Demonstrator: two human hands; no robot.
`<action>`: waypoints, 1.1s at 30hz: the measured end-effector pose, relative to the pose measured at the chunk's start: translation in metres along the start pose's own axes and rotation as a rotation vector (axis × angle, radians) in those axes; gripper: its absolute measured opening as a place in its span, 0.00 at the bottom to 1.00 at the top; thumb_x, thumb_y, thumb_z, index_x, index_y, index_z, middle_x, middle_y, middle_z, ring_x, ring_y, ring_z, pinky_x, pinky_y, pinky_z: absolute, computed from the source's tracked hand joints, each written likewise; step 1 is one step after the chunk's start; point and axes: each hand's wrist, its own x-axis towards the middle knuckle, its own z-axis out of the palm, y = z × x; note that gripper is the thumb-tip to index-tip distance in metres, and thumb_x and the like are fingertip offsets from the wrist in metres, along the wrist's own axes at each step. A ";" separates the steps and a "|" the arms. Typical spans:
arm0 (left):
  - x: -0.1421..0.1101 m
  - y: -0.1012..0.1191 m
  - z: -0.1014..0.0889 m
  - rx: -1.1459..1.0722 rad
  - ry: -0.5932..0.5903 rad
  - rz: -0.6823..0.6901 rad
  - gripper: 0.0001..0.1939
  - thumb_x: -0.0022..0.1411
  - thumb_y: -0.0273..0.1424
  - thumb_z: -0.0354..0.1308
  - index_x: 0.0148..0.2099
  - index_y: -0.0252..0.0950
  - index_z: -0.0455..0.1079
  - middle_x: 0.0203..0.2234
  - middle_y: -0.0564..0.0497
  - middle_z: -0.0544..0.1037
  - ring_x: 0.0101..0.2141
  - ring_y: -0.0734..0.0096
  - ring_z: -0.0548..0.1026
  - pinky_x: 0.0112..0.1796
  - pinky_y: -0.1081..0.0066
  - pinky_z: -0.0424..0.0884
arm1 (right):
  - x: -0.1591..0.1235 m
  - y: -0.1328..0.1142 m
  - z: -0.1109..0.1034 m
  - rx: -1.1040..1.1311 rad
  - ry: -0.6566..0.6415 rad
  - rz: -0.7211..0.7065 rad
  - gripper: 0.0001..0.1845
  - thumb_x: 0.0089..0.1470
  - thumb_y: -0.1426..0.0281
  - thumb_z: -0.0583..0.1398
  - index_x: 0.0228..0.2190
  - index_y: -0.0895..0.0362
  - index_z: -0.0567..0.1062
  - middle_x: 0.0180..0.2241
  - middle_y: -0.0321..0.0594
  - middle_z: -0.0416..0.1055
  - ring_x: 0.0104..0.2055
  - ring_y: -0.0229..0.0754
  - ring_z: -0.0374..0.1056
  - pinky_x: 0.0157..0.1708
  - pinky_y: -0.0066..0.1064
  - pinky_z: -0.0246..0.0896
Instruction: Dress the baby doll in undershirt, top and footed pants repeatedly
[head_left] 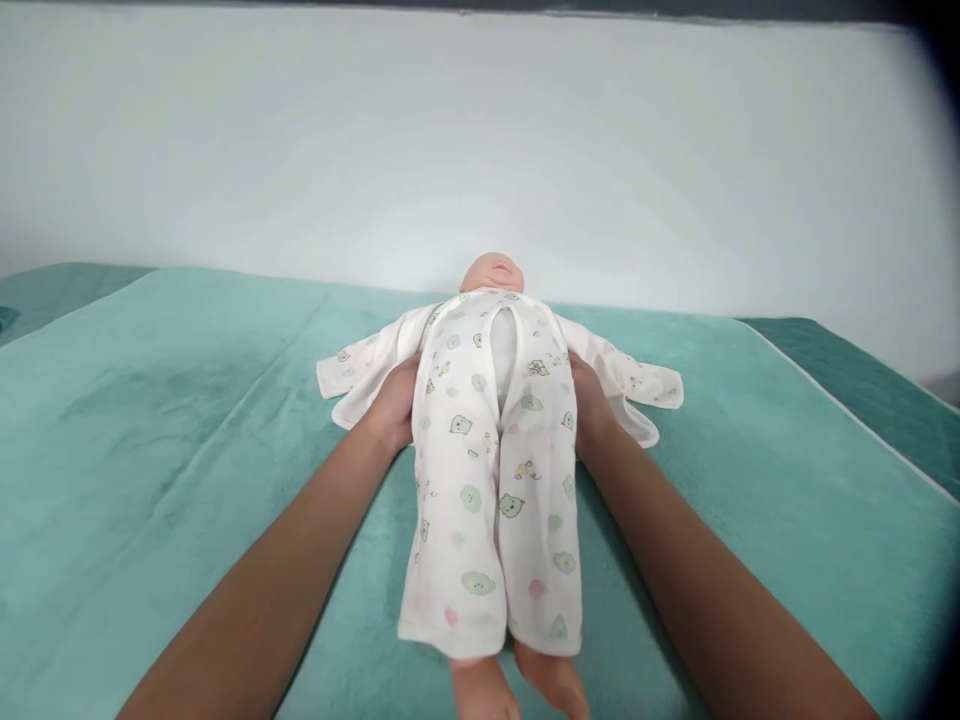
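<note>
A baby doll (492, 272) lies on its back, head away from me and bare feet toward me. White split-crotch baby pants (461, 500) with green and pink prints cover its legs and reach up over the torso. Beneath them a matching white baby shirt (375, 350) spreads out to both sides with its sleeves extended. My left hand (397, 400) is at the left side of the pants, my right hand (592, 400) at the right side. The fingers of both hands are hidden behind the doll and cloth.
A light green plush cover (187, 450) lies under the doll. Darker green fabric (862, 370) shows at the far right and far left. A white wall (480, 140) stands behind the doll's head.
</note>
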 end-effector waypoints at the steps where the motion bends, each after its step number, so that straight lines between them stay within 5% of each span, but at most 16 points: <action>1: -0.001 0.000 -0.001 0.020 -0.012 0.008 0.10 0.53 0.28 0.61 0.39 0.32 0.77 0.28 0.46 0.80 0.32 0.60 0.78 0.35 0.62 0.78 | 0.001 0.000 0.000 0.000 -0.003 -0.008 0.17 0.43 0.69 0.62 0.39 0.54 0.75 0.36 0.38 0.77 0.39 0.48 0.73 0.39 0.40 0.71; 10: -0.015 0.001 -0.013 0.150 -0.100 0.034 0.31 0.46 0.20 0.55 0.54 0.36 0.74 0.41 0.46 0.81 0.41 0.57 0.79 0.42 0.58 0.77 | 0.002 0.000 -0.002 -0.015 -0.045 -0.015 0.26 0.40 0.74 0.60 0.46 0.55 0.75 0.42 0.41 0.78 0.41 0.48 0.74 0.39 0.40 0.71; 14: -0.024 -0.002 -0.011 0.297 -0.098 0.233 0.29 0.51 0.22 0.53 0.57 0.38 0.72 0.47 0.47 0.79 0.46 0.56 0.77 0.46 0.58 0.74 | -0.005 -0.004 -0.008 -0.342 -0.046 -0.129 0.22 0.46 0.71 0.59 0.45 0.55 0.77 0.44 0.41 0.78 0.46 0.50 0.72 0.45 0.42 0.69; 20: -0.061 -0.012 -0.029 0.890 0.000 0.496 0.21 0.64 0.28 0.50 0.58 0.44 0.70 0.51 0.50 0.77 0.50 0.60 0.73 0.53 0.57 0.68 | -0.039 0.002 -0.021 -0.805 -0.065 -0.366 0.21 0.53 0.69 0.57 0.49 0.52 0.76 0.51 0.44 0.74 0.52 0.54 0.69 0.51 0.48 0.64; 26: -0.112 -0.027 -0.052 1.309 -0.152 0.776 0.18 0.65 0.23 0.49 0.53 0.39 0.72 0.50 0.45 0.75 0.52 0.60 0.70 0.52 0.58 0.68 | -0.100 0.019 -0.030 -1.119 -0.186 -0.580 0.24 0.58 0.71 0.55 0.56 0.53 0.71 0.60 0.47 0.64 0.63 0.53 0.57 0.59 0.47 0.57; 33: -0.156 -0.039 -0.053 1.414 -0.137 0.757 0.19 0.66 0.23 0.49 0.57 0.38 0.67 0.50 0.44 0.76 0.49 0.60 0.72 0.50 0.56 0.70 | -0.124 0.011 -0.020 -1.530 -0.100 -0.528 0.15 0.60 0.70 0.56 0.48 0.57 0.74 0.49 0.51 0.68 0.51 0.52 0.61 0.50 0.41 0.59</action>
